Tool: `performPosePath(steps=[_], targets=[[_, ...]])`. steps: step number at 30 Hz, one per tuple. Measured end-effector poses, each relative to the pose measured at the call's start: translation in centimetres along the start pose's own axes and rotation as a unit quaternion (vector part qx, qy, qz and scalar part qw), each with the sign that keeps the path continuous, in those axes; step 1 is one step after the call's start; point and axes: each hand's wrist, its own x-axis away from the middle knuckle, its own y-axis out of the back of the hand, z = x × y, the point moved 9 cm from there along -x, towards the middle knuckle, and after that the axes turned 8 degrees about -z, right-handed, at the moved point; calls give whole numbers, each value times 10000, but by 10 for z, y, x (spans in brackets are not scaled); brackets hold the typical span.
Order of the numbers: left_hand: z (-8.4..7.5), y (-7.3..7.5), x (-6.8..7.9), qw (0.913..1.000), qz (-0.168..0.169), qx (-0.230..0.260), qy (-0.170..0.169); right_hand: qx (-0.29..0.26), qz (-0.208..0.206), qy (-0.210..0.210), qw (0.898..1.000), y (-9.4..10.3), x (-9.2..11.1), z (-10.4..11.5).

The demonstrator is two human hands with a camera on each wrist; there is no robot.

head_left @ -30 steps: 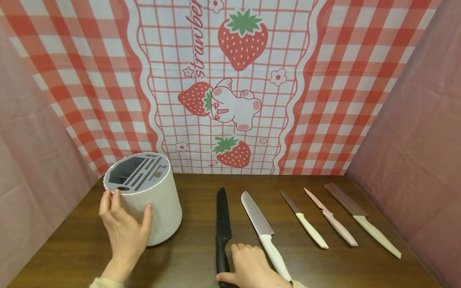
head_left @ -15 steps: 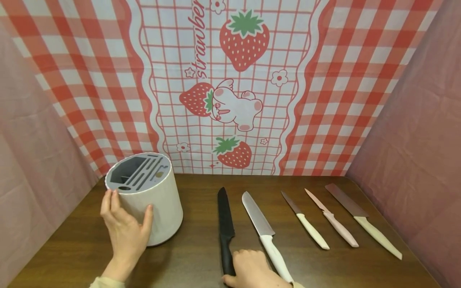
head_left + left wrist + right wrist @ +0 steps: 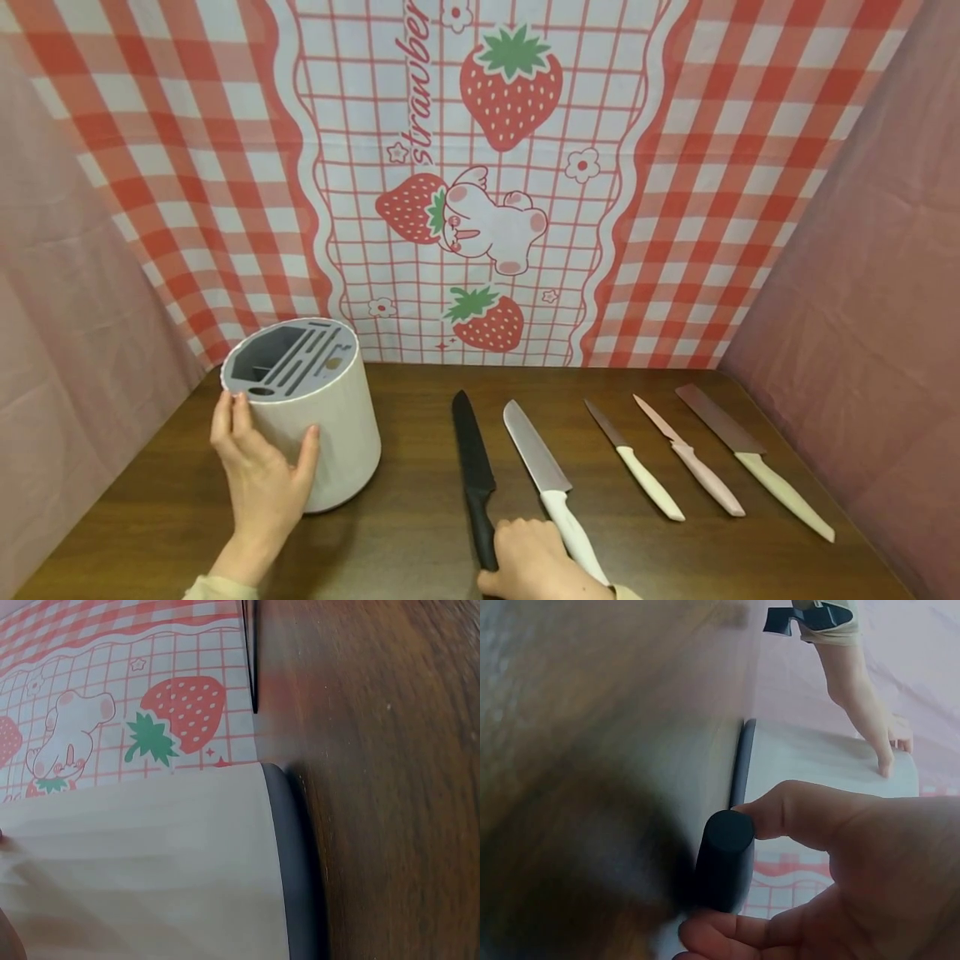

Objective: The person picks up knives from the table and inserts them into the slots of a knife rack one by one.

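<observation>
My left hand (image 3: pixel 258 483) rests against the near left side of a white round knife block (image 3: pixel 345 442). Its fingertips are at the rim and its thumb lies spread on the wall. The block's grey slotted top (image 3: pixel 300 362) has no knives in it. With thumb and fingers, my right hand (image 3: pixel 536 562) pinches the handle of a black kitchen knife (image 3: pixel 474 442), whose blade points to the back. In the right wrist view the black handle's butt end (image 3: pixel 730 832) sits between thumb and fingers. Just right of that hand lies a white-handled knife (image 3: pixel 536 446).
Farther right on the brown wooden table (image 3: pixel 405 533) lie a small cream-handled knife (image 3: pixel 648 483), a pink knife (image 3: pixel 705 475) and a cream-handled cleaver (image 3: pixel 783 492). A strawberry-print cloth (image 3: pixel 487 192) hangs behind, with pink cloth (image 3: pixel 855 333) at both sides.
My right hand has closed on the black knife's handle and shifted it slightly right, so the knife now slants more. The left hand stays on the knife block.
</observation>
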Motion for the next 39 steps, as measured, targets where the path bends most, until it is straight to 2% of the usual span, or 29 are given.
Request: performPosePath(steps=[6, 14, 21, 34, 39], targets=[[0, 0, 0, 10000, 31, -33, -11, 100, -35, 36, 9999, -2, -1, -1], [-3, 0, -1, 10000, 31, -10, -34, 213, -524, -126, 9983, 10, 1, -8], [-1, 0, -1, 10000, 44, -29, -19, 44, -681, -205, 9975, 28, 2, -16], [0, 0, 0, 9999, 61, -59, -78, -366, -1288, -505, 9897, 63, 5, -33], [-1, -1, 0, 9999, 66, -50, -93, -477, -1732, -521, 9823, 81, 7, -38]])
